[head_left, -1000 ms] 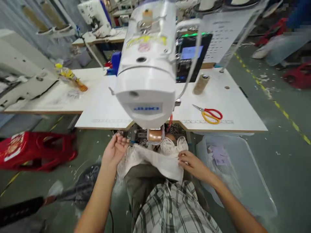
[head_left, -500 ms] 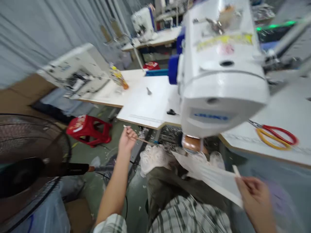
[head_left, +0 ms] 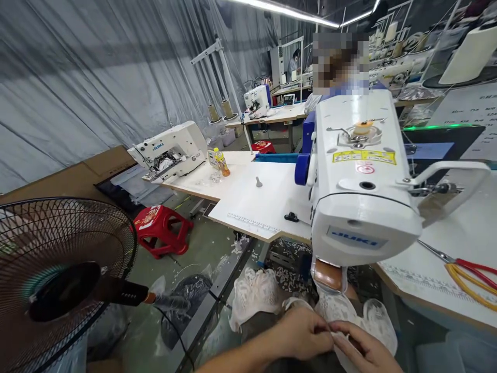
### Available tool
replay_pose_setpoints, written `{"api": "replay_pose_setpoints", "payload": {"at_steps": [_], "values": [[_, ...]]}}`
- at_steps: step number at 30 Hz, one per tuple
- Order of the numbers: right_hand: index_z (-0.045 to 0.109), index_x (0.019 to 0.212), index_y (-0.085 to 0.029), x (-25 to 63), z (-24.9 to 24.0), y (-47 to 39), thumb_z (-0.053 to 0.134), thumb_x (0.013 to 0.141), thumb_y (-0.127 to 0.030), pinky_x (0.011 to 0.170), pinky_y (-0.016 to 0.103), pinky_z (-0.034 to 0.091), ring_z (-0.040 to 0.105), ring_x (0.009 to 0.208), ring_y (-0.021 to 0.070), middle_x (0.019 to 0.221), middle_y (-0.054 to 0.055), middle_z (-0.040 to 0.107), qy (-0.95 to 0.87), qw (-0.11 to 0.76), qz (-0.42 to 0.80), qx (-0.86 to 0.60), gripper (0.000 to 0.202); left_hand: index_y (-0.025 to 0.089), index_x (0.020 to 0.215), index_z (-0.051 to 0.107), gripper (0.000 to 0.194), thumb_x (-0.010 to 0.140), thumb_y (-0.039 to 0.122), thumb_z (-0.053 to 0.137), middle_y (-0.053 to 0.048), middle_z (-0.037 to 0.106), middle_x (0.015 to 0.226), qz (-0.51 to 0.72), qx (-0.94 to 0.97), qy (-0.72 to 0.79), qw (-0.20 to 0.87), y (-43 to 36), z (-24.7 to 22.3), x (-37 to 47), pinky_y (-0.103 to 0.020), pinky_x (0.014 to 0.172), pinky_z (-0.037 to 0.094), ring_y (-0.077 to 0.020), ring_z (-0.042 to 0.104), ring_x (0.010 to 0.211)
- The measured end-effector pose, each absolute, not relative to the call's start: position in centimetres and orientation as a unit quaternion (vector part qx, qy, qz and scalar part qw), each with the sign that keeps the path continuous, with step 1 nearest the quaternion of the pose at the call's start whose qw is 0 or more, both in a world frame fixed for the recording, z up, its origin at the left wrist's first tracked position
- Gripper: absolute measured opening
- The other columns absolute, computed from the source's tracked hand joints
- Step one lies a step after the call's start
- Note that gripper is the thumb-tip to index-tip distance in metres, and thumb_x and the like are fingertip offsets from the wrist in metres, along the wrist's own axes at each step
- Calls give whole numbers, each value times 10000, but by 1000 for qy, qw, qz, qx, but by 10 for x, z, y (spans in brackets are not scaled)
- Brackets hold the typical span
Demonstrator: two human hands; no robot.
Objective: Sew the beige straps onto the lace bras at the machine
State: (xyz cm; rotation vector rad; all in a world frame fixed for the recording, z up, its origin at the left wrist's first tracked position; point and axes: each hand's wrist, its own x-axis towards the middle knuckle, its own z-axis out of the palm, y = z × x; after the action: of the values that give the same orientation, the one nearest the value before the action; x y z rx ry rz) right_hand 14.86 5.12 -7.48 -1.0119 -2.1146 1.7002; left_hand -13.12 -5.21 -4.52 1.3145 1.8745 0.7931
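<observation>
White lace fabric (head_left: 349,316) lies bunched on the person's lap at the bottom of the view, just below the head of a white sewing machine (head_left: 359,181). Both hands meet on it: the left hand (head_left: 303,331) pinches a fold at the middle, and the right hand (head_left: 363,347), fingertips touching the left's, grips the same edge from the other side. More of the lace (head_left: 254,295) spills off to the left.

Judging by this, the piece is being gathered or lined up off the machine; bringing it under the needle would call for a flat, aligned edge.

Red and yellow scissors (head_left: 466,272) rest on the white table (head_left: 260,202) to the right. A black floor fan (head_left: 58,280) stands at the left, with a red stool (head_left: 163,228) beyond it.
</observation>
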Motion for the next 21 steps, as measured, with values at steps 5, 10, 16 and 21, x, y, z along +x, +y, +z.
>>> {"api": "replay_pose_setpoints", "payload": {"at_steps": [5, 10, 16, 21], "values": [[750, 914, -246, 155, -62, 60, 534, 881, -480, 727, 266, 528, 687, 799, 231, 867, 48, 755, -768, 82, 553, -311, 320, 285, 1059, 717, 250, 884, 341, 547, -88, 737, 918, 266, 511, 770, 275, -30, -60, -87, -343, 767, 456, -277, 641, 944], [643, 717, -216, 159, -51, 64, 564, 780, -386, 716, 298, 461, 608, 743, 219, 733, 32, 681, -753, 103, 548, -350, 197, 217, 850, 721, 190, 823, 361, 600, -93, 717, 792, 207, 630, 671, 331, -14, -58, -34, -344, 747, 478, -260, 653, 799], [532, 801, -214, 153, -67, 69, 561, 789, -547, 688, 303, 432, 512, 723, 181, 743, 3, 545, -517, 365, 613, -473, 335, 198, 894, 722, 456, 836, 626, 574, -118, 711, 929, 347, 513, 587, 521, -20, -95, 0, -467, 927, 489, -285, 649, 938], [478, 836, -220, 132, -68, 49, 467, 909, -523, 627, 284, 383, 432, 659, 152, 727, -19, 450, -534, 419, 569, -465, 311, 221, 1135, 724, 897, 547, 894, 642, -139, 684, 1222, 417, 223, 344, 811, -26, -134, 32, -515, 1115, 377, -363, 539, 1289]]}}
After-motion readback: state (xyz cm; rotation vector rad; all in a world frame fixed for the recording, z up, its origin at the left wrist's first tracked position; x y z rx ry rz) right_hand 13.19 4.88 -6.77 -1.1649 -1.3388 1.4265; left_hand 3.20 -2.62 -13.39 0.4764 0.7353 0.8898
